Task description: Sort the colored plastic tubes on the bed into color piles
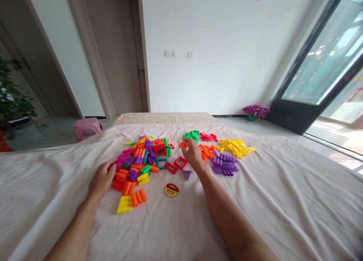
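Observation:
My right hand point(193, 155) pinches an orange plastic building block point(183, 144) between thumb and fingers, just left of the orange pile point(207, 151). At the left edge of a mixed heap of coloured blocks point(140, 159), my left hand point(102, 177) rests with fingers stretched toward some pink blocks point(122, 157); its fingertips are partly hidden. Around my right hand lie sorted piles: green blocks point(191, 135), red blocks point(208, 136), yellow blocks point(236, 147) and purple blocks point(225, 164). Joined yellow blocks point(124, 204) and orange blocks point(138, 197) lie in front of the heap.
Between the piles are red frames point(180, 162), a teal square frame point(161, 163), a purple triangle point(186, 174) and red and yellow half-rings point(171, 191). A wrinkled pale cloth point(176, 230) covers the surface. A pink stool point(88, 129) stands beyond, at left.

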A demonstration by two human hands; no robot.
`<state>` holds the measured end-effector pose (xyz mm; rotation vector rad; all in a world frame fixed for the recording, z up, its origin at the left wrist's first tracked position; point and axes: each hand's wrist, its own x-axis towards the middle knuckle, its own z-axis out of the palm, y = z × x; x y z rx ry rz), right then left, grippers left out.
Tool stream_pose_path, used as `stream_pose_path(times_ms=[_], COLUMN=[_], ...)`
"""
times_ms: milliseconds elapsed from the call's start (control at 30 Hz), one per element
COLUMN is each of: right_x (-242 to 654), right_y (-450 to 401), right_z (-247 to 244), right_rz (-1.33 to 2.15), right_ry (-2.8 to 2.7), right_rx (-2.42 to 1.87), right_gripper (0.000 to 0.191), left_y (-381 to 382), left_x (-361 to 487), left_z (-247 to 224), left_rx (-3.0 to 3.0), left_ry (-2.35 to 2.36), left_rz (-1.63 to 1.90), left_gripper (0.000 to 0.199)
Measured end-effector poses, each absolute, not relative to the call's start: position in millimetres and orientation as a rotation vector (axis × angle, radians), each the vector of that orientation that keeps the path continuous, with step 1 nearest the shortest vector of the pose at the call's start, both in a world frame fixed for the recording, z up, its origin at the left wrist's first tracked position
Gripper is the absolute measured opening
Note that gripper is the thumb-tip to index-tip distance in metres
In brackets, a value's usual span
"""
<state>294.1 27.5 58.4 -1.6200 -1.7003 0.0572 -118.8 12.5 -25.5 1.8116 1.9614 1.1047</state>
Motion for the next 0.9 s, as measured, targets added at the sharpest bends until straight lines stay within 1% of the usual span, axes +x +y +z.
stream_pose_path(times_ms=[100, 233, 400, 500, 600, 667, 733, 800, 900], right_x=[324, 344, 342, 331, 306, 281, 255, 231, 209], right_y=[30, 29, 27, 26, 23, 17, 10, 1, -8], right_z=[64, 67, 72, 73, 72, 69, 66, 61, 51], right_rz=[-0.026, -0.047, -0.032, -0.038, 0.074, 0.184, 0.257, 0.261, 0.199], right_ry=[-1.633, -1.631, -1.651, -1.67, -1.774, -1.892, -2.031, -2.168, -2.312], right_rx=[-1.809, -1.986, -2.05, -1.948, -1.714, -1.54, -1.392, -1.257, -1.188], right_gripper=[0.04, 0.045, 0.043, 0.042, 0.039, 0.035, 0.026, 0.02, 0.019], left_y=[12, 9, 4, 4, 7, 10, 12, 13, 13], left_x=[-117, -113, -110, -110, -112, -114, -116, -116, -116], left_z=[-24, -19, -14, -14, -17, -21, -23, -25, -25], left_rx=[1.808, 1.8, 1.791, 1.799, 1.811, 1.813, 1.812, 1.813, 1.819], left_ry=[1.955, 1.959, 1.979, 1.988, 1.99, 1.992, 1.992, 1.984, 1.961], left_rz=[1.109, 1.116, 1.107, 1.106, 1.117, 1.124, 1.13, 1.138, 1.149], left_gripper=[0.053, 0.052, 0.052, 0.052, 0.051, 0.051, 0.051, 0.051, 0.051])
